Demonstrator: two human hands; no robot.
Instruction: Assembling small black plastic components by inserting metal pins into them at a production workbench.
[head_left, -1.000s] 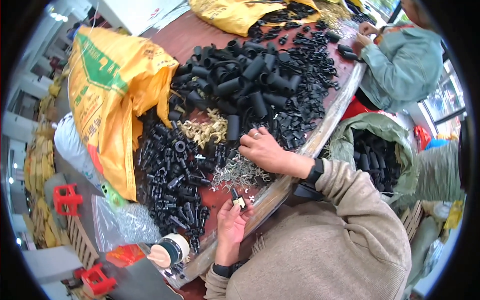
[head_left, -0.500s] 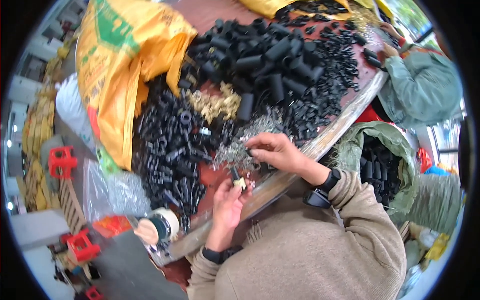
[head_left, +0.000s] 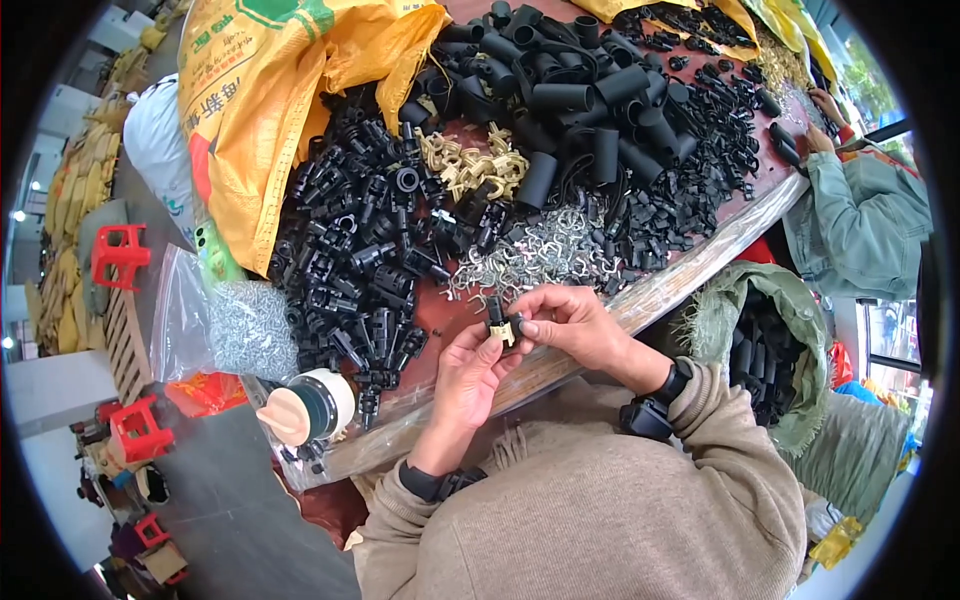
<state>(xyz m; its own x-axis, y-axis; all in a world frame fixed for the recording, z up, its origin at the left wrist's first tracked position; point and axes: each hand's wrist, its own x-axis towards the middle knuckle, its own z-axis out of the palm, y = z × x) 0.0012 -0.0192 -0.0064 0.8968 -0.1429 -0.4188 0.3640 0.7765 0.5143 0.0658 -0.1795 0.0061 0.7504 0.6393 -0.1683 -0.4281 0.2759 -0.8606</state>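
Left hand [head_left: 466, 382] grips the part [head_left: 501, 333] at the edge of the worktop [head_left: 437, 312], right hand [head_left: 578, 326] pinching its side, while the green sack [head_left: 707, 308] holds black tubes [head_left: 764, 356] and the clear bag [head_left: 178, 312] bulges with silvery bits [head_left: 250, 332].

The head camera, a wide fisheye, looked steeply down from above the wearer's sweater [head_left: 610, 500], facing across the red table [head_left: 432, 312]. It was near enough that the left hand [head_left: 465, 378] and right hand [head_left: 578, 328] lay close to mid-view, by the table's near edge [head_left: 690, 275]. That edge slanted from lower left to upper right; the tabletop ran out past the top.
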